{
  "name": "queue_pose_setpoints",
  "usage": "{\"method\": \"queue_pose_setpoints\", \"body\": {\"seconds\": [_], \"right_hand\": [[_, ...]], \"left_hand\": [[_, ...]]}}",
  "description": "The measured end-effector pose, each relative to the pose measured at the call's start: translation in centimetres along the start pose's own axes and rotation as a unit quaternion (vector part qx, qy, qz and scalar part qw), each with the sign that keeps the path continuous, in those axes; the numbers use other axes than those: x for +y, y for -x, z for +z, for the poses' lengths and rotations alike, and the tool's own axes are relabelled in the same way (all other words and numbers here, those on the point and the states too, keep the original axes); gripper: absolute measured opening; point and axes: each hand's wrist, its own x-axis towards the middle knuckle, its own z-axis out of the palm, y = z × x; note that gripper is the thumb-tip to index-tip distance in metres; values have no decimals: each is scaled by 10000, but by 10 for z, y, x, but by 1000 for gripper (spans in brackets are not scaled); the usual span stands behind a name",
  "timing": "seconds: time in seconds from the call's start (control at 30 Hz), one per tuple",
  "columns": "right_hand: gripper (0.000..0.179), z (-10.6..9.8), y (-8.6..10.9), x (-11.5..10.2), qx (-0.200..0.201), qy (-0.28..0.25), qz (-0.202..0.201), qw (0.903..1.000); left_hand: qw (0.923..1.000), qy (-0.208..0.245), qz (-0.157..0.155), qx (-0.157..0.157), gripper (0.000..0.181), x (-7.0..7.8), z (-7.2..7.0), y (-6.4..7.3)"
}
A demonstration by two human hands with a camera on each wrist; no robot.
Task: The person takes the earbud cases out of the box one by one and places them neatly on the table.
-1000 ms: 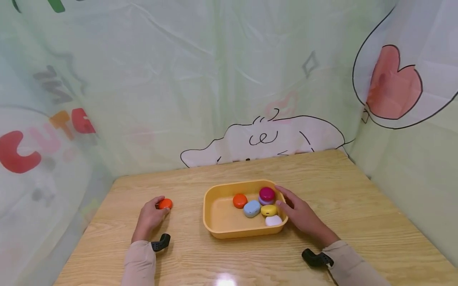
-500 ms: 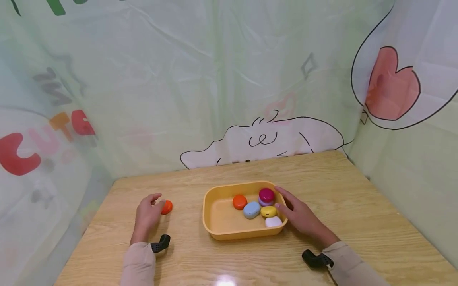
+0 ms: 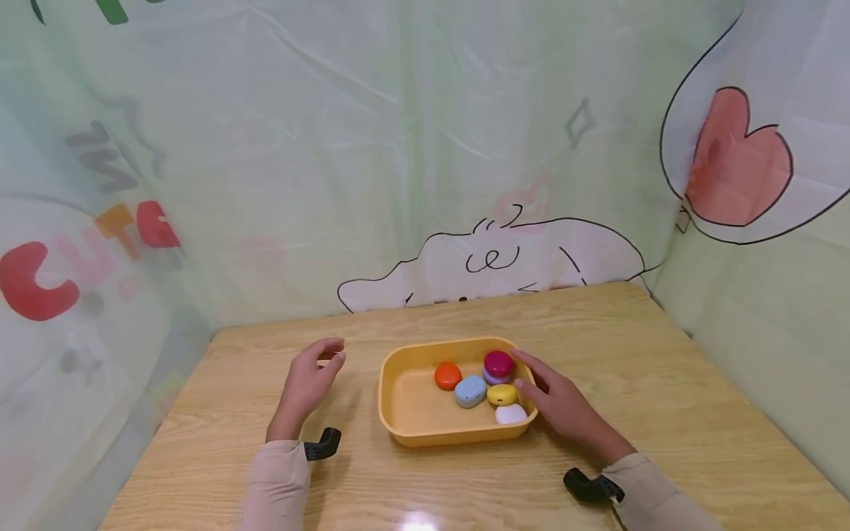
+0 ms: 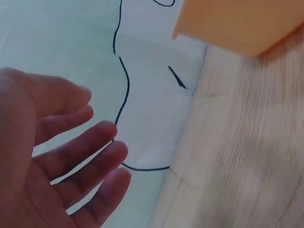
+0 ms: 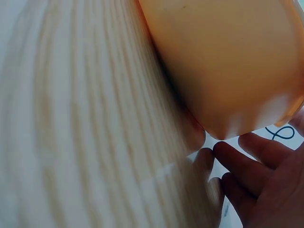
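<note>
A shallow yellow-orange plastic tray (image 3: 418, 442) stands on the wooden table. In it lie small glossy rounded pieces: orange-red (image 3: 448, 376), light blue (image 3: 471, 391), yellow with a dark slot (image 3: 501, 394), white (image 3: 510, 414), and magenta (image 3: 499, 363) on top of lavender. My right hand (image 3: 564, 405) holds the tray's right end, thumb over the rim and fingertips against the outer wall. Left of the tray, my left hand (image 3: 312, 380) hovers with fingers loosely bent. In the left wrist view nothing shows between its fingers. The other orange-red piece is out of sight.
The light wood table (image 3: 358, 487) meets a printed fabric backdrop (image 3: 319, 184) along its back and sides. A black wrist-worn device (image 3: 323, 444) sits on the left wrist, another (image 3: 591, 485) on the right.
My left hand has let go of an orange-red piece, lifted and moved right toward the tray. That piece no longer shows in the head view. My right hand has stayed on the tray.
</note>
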Motion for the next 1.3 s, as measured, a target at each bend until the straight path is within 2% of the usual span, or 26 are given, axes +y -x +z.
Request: {"method": "queue_pose_setpoints", "body": {"seconds": [0.17,0.4,0.5,0.6,0.77,0.83,1.03,1.3], "right_hand": [[56,0,1,2,1,-14,-7,10000],[55,1,-1,3,25,-2,-87,10000],[55,1,-2,3,33,6,-139,9999],[54,2,-2,4,23,-16,-162,9999],[53,1,-1,6,33,-66,-142,9999],[53,1,-1,6,40,-62,-111,9999],[53,1,-1,5,38,-42,-95,9999],[52,-1,1,3,63,1,-170,9998]], "left_hand": [[9991,141,258,-298,29,14,11,-3],[9939,643,255,-863,27,29,15,-5],[9854,1094,294,-1275,28,33,18,-5],[9716,1553,291,-1759,31,38,21,-6],[9552,1846,265,-2300,34,49,27,-9],[9500,1902,246,-2465,35,54,29,-11],[9414,1836,288,-2815,41,62,38,-15],[9377,1469,234,-3140,45,74,48,-20]]}}
